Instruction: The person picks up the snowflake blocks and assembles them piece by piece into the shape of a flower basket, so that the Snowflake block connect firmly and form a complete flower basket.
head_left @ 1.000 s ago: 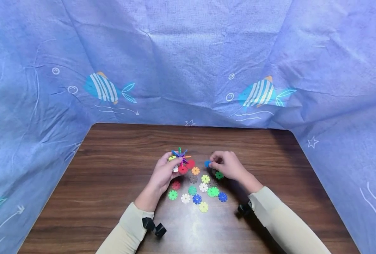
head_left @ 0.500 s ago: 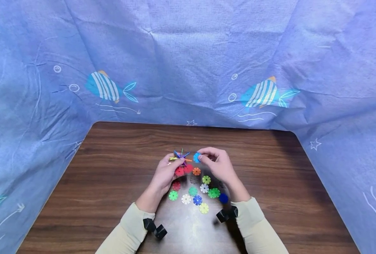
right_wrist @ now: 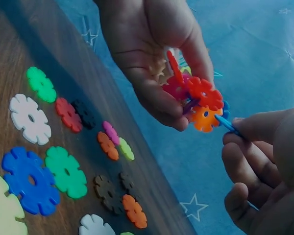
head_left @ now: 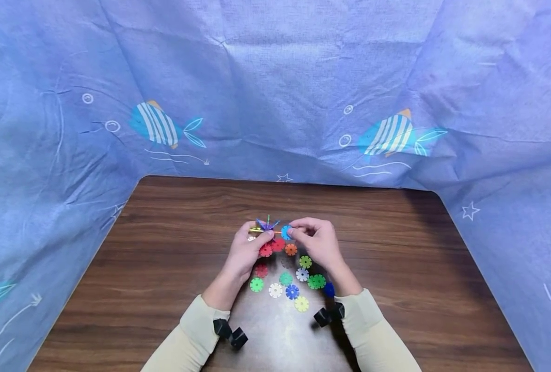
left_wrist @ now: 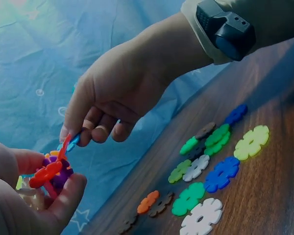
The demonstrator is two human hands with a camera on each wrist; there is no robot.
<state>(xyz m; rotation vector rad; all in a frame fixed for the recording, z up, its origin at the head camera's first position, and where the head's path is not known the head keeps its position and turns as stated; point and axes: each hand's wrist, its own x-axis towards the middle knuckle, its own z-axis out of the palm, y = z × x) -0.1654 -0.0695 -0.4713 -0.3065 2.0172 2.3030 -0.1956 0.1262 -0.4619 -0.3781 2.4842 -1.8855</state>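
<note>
My left hand (head_left: pixel 241 254) holds a cluster of interlocked flower-shaped plastic discs (head_left: pixel 268 226) between thumb and fingers. Purple, red, orange, yellow and other colours stick out of it at various angles. Between thumb and index finger, my right hand (head_left: pixel 319 242) pinches a light blue disc (head_left: pixel 285 232). In the right wrist view that blue disc (right_wrist: pixel 227 124) is edge-on, its rim right at the orange disc (right_wrist: pixel 204 122) of the cluster. A red disc (right_wrist: pixel 204 93) sits just above the orange one. The left wrist view has the cluster's purple part (left_wrist: pixel 62 175) partly behind red discs.
Loose discs lie on the brown wooden table (head_left: pixel 187 206) below the hands, among them a white one (head_left: pixel 276 290), a blue one (head_left: pixel 292 292), a pale yellow one (head_left: pixel 301 304) and overlapping green ones (head_left: pixel 317 281). A blue fish-print cloth (head_left: pixel 275 103) hangs behind the table.
My right hand has brought the light blue disc leftward from the right side of the pile up to the cluster. My left hand has stayed nearly in place, gripping the cluster.
</note>
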